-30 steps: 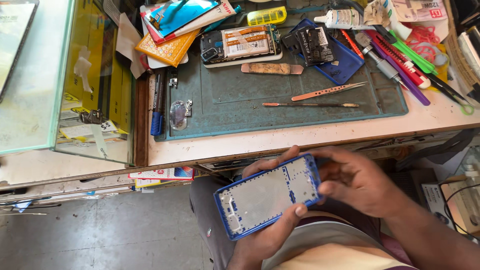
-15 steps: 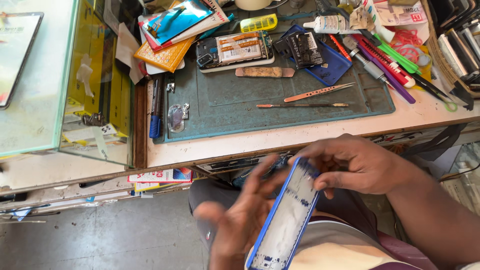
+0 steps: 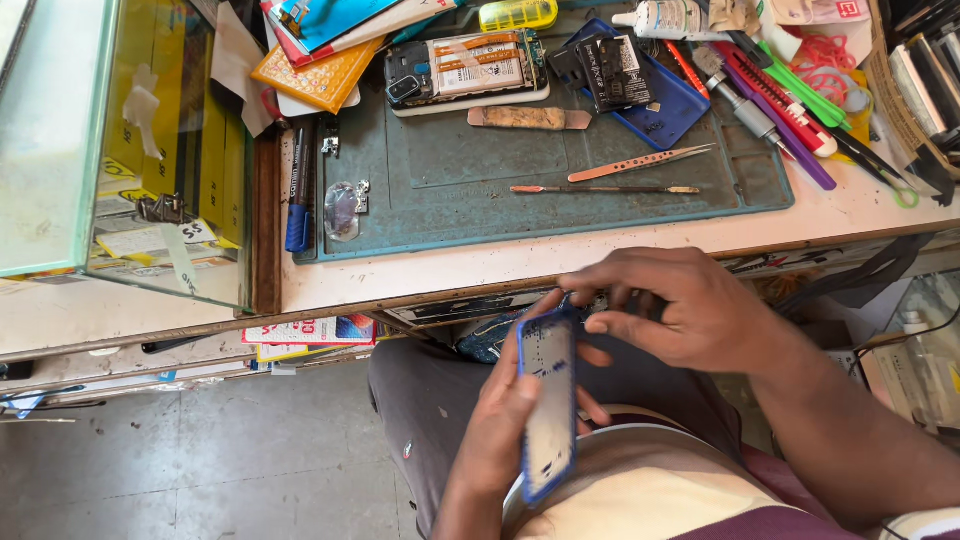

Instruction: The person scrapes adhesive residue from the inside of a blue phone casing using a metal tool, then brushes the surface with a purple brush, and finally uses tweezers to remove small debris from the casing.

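Observation:
A blue phone frame with a pale grey inner plate (image 3: 549,400) stands on edge over my lap, long side running away from me. My left hand (image 3: 505,420) grips it from the left side, fingers wrapped behind it. At the frame's top end my right hand (image 3: 685,310) rests its fingertips, fingers curled over the upper corner. An opened phone with orange-taped battery (image 3: 465,68) lies on the green work mat (image 3: 500,215) on the bench beyond, with thin tweezers (image 3: 640,163) and a slim metal tool (image 3: 605,189) nearby.
A glass case (image 3: 120,150) with yellow boxes stands at the left. A blue marker (image 3: 298,190) lies by the mat's left edge. Several tools and pens (image 3: 770,95) crowd the bench's right end, beside a blue tray holding a black part (image 3: 640,85). Grey floor tiles lie below left.
The blue frame has turned from lying flat and face-up in both hands to standing on edge. My left hand has closed on its side and my right hand has moved to its top end.

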